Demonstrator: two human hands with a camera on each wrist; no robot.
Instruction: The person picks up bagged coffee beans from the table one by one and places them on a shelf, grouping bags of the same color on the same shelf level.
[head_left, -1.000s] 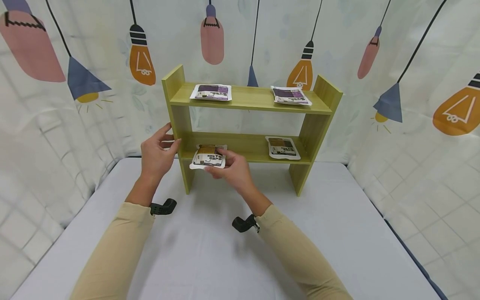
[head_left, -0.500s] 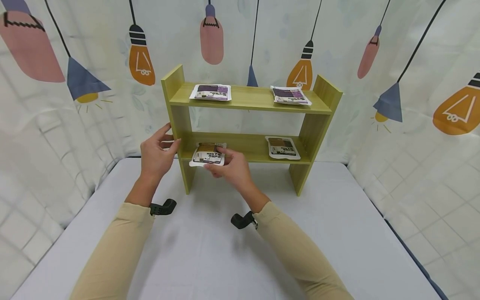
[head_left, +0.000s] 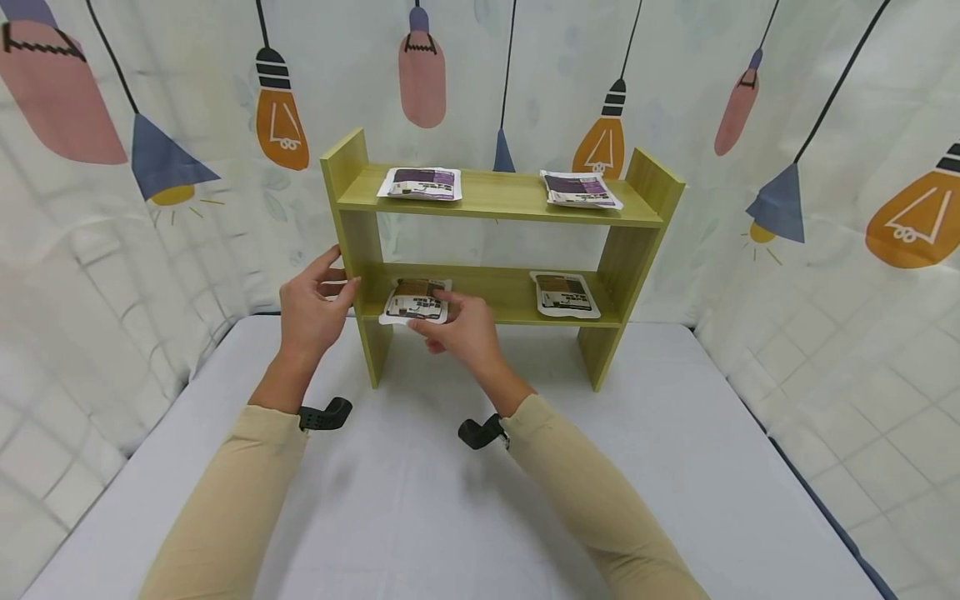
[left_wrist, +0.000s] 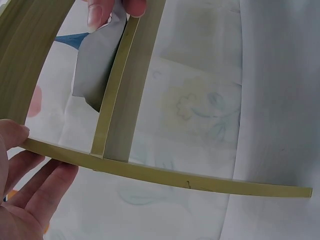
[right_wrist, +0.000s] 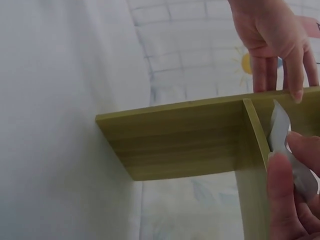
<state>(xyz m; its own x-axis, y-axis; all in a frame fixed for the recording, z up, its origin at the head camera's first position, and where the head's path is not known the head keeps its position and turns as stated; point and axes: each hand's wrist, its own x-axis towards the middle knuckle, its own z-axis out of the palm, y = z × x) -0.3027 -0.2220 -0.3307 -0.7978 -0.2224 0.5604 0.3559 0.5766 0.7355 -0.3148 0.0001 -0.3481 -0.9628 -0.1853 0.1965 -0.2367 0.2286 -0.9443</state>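
My right hand [head_left: 467,332] pinches a white pouch [head_left: 412,302] with a brown-and-white label by its right edge, at the left end of the lower shelf. In the right wrist view the pouch [right_wrist: 280,132] shows edge-on, close over the shelf board, between thumb and fingers. My left hand [head_left: 315,307] grips the left side panel of the small green wooden shelf [head_left: 495,297]. The left wrist view shows that thumb on the panel's front edge and the fingers [left_wrist: 52,187] along its outer face. Another brown-labelled pouch [head_left: 566,295] lies at the right end of the lower shelf.
On the top board lie two purple-labelled pouches, one at the left [head_left: 422,184] and one at the right [head_left: 581,191]. The shelf stands on a white-covered table [head_left: 420,500]. Behind it hangs a curtain [head_left: 480,83] printed with lamps.
My right hand has lifted slightly and brought the pouch up and back over the lower shelf, where it now lies flatter. My left hand keeps its hold on the side panel.
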